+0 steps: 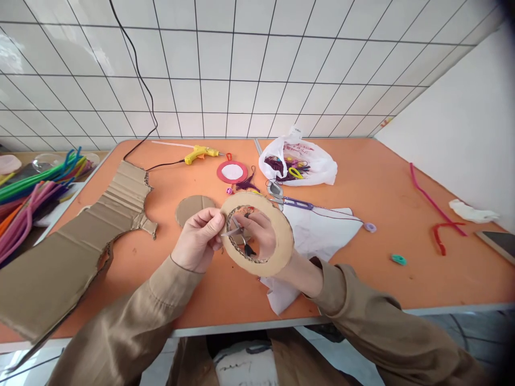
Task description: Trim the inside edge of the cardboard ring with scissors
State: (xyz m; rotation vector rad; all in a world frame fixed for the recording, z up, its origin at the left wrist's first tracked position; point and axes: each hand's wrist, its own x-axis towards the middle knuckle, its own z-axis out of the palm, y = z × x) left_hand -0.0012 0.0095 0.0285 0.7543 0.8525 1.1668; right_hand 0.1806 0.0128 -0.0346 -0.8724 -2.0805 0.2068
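Observation:
My left hand (200, 236) pinches the left edge of a cardboard ring (281, 241) between thumb and fingers. The ring is held up above the table, tilted toward me, its inner edge showing rough corrugation. Behind it, partly seen through the hole, my right hand (261, 233) is closed around small scissors (237, 231) with metal blades and dark handle parts. The blades reach the left inner edge of the ring. A round cardboard disc (193, 208) lies on the table beyond my left hand.
A large cut cardboard sheet (80, 241) lies left. A yellow glue gun (201, 154), a red-rimmed disc (232, 172) and a white bag of threads (322, 163) are at the back. White cloth (317, 236) lies under my right arm. Pipe cleaners (428, 201) and a tablet (499, 244) are right.

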